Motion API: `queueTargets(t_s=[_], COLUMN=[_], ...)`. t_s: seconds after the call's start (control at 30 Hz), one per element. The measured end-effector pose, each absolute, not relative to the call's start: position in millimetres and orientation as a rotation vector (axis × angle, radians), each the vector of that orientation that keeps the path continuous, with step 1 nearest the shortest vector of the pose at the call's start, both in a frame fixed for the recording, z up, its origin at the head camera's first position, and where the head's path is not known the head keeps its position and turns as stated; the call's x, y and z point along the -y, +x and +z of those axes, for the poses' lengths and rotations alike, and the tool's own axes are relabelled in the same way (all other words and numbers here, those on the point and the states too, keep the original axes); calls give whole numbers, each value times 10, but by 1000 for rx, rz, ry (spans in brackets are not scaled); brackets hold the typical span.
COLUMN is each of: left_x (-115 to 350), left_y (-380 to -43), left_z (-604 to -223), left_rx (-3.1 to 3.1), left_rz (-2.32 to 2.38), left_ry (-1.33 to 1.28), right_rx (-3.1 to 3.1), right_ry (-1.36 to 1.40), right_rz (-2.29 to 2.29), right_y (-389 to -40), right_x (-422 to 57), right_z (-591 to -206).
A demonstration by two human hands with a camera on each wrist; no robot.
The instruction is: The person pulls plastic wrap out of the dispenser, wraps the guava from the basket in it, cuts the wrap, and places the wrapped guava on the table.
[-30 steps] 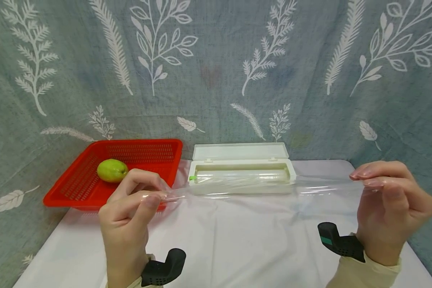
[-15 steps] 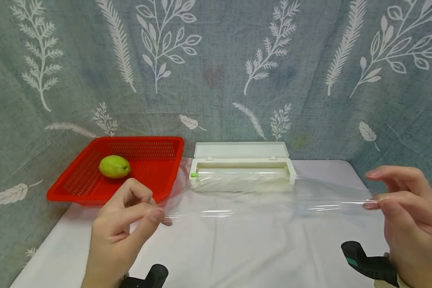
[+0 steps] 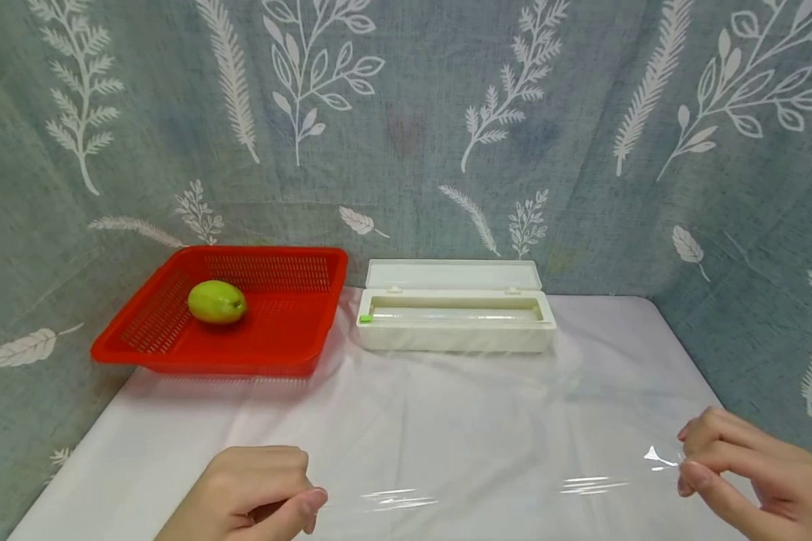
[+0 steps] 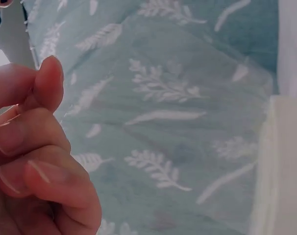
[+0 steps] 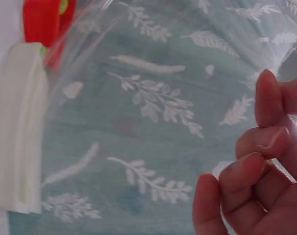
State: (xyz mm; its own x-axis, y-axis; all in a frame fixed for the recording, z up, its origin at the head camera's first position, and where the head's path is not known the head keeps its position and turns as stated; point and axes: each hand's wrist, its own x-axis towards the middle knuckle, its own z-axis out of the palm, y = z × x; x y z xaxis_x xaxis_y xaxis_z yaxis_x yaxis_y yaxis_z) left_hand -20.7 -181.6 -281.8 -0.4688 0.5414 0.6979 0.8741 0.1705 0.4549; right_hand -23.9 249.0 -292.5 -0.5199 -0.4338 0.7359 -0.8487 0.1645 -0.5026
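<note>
A clear sheet of plastic wrap [image 3: 399, 499] stretches from the white dispenser box [image 3: 457, 338] toward the near side of the table, showing mostly by its glints. My left hand [image 3: 253, 492] pinches one corner between thumb and curled fingers. The other corner is pinched by my right hand [image 3: 751, 473], at the right. Inside the box, whose lid stands raised, lies the wrap roll [image 3: 453, 314]. A green slider [image 3: 365, 319] sits at the box's left end. In the right wrist view the film [image 5: 153, 98] spans from the box to the fingertips.
A red plastic basket [image 3: 291, 330] stands at the back left, with a green oval fruit [image 3: 216, 302] in it. White cloth [image 3: 446, 421] covers the table. A grey-green leaf-patterned curtain [image 3: 406, 135] hangs behind and at both sides.
Both hands have come down and toward me, drawing the plastic wrap farther out of the box. They stay wide apart. Box, basket and fruit have stayed in place.
</note>
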Motion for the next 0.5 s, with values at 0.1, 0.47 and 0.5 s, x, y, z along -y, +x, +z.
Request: queueTargets(t_s=[0.1, 0.47, 0.5], left_x=[1856, 2030, 2038], left_y=[-186, -162, -164], left_z=[-2991, -3906, -3983], left_rx=[2168, 2305, 2308], left_rz=[-1269, -1412, -1394], left_ry=[-1293, -1222, -1233], right_rx=[2145, 2492, 2524], right_ry=[1162, 1129, 1123], right_rz=[1337, 1586, 1640], right_y=[-208, -144, -130], right_x=[-2472, -2364, -2351], right_z=[-3132, -3983, -4026])
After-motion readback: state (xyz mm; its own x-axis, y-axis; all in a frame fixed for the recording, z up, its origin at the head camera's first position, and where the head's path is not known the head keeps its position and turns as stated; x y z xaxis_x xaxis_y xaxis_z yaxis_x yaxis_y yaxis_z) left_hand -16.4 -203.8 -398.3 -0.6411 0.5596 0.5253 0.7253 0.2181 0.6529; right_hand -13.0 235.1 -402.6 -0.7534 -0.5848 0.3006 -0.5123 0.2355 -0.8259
